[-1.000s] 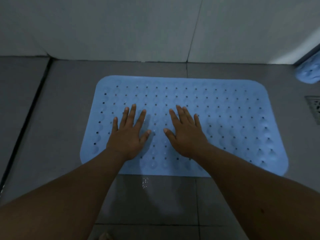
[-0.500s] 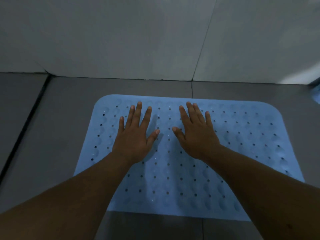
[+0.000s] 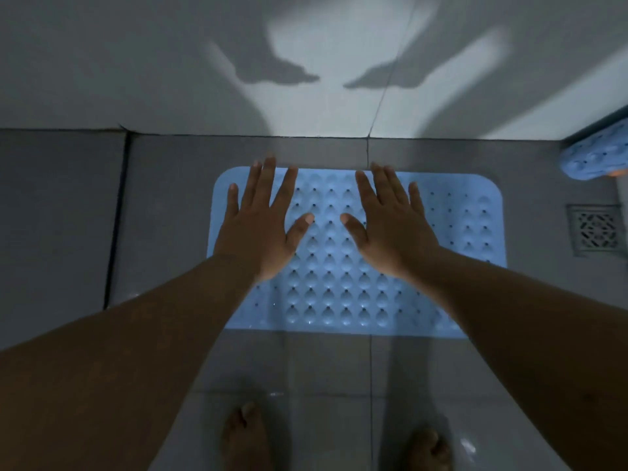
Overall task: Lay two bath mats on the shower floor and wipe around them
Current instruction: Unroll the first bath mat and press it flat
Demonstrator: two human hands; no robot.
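Note:
A light blue bath mat (image 3: 339, 266) with rows of bumps and small holes lies flat on the grey tiled shower floor, close to the back wall. My left hand (image 3: 260, 229) is spread over its left part, fingers apart, fingertips at the mat's far edge. My right hand (image 3: 390, 229) is spread over the middle in the same way. Neither hand holds anything; whether they touch the mat I cannot tell. A second blue mat (image 3: 598, 158) lies rolled up at the far right by the wall, cut off by the frame edge.
A square metal floor drain (image 3: 596, 230) sits right of the flat mat. The light wall (image 3: 306, 62) rises just behind the mat and carries the shadows of my arms. A dark floor joint (image 3: 117, 215) runs on the left. My bare feet (image 3: 244, 436) stand on wet tiles below.
The view has pulled back and up, so my feet, the drain and the rolled mat show. Both hands have slid toward the mat's far edge, fingers still spread.

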